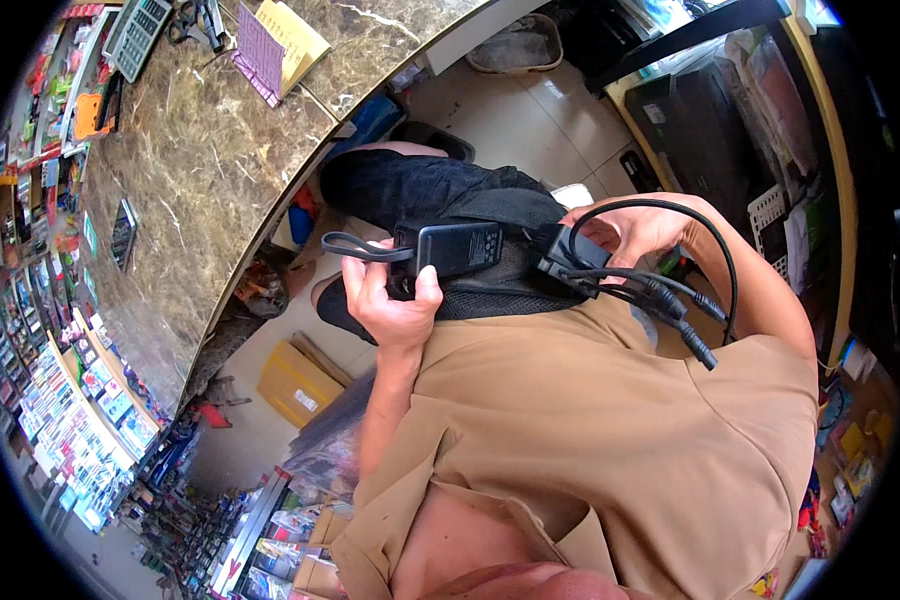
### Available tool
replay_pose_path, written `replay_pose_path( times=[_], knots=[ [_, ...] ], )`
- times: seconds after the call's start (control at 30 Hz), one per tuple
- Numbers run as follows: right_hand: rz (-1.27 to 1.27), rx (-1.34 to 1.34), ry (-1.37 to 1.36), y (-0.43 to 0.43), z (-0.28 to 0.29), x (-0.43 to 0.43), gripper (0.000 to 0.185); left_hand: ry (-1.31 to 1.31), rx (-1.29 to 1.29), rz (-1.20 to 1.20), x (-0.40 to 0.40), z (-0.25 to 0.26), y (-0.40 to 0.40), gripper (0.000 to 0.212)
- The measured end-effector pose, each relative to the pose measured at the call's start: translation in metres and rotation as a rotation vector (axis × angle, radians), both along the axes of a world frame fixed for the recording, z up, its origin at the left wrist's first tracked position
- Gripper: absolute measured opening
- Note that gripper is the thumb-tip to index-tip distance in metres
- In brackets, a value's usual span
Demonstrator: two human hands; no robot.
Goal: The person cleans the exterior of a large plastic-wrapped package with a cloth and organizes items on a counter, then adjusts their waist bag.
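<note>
My left hand grips a black power bank by its near end, the thumb along its edge. Small print covers its upper face, and a dark strap-like loop sticks out at the left. On the other side, my right hand holds a small dark grey box, partly covered by fingers. Several black cables hang around that hand; some end in barrel-shaped connectors. Both devices are above black mesh fabric on my lap, apart from each other.
To the left runs a brown marbled counter with a phone, calculator, scissors and an open notebook. A yellow box lies on the tiled floor. A wood-edged shelf stands at right, a waste bin beyond.
</note>
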State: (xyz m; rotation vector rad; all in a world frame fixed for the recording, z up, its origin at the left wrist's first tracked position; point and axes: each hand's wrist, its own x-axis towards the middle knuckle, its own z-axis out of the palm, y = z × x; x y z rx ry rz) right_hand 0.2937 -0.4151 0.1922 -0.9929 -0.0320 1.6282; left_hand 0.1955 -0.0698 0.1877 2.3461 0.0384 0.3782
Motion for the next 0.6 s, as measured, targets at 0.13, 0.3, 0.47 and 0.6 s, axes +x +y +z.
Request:
replay_pose_path(
  times=[0.13,0.3,0.47,0.6],
  knots=[
    [-0.027,0.006,0.027,0.001,-0.002,0.0,0.088,0.036,-0.061,-0.017,-0.002,-0.006,-0.003,0.042],
    [-0.017,0.035,0.002,0.002,-0.003,0.002,0.073,0.211,-0.246,0.096,-0.003,-0.007,-0.009,0.043],
    [-0.014,0.011,0.06,0.003,-0.007,0.001,0.077,-0.119,-0.008,-0.311,-0.011,-0.02,0.004,0.055],
    [-0.005,-0.061,0.012,0.005,-0.004,0.002,0.096,-0.135,0.011,-0.6,-0.002,-0.018,0.016,0.051]
  ],
)
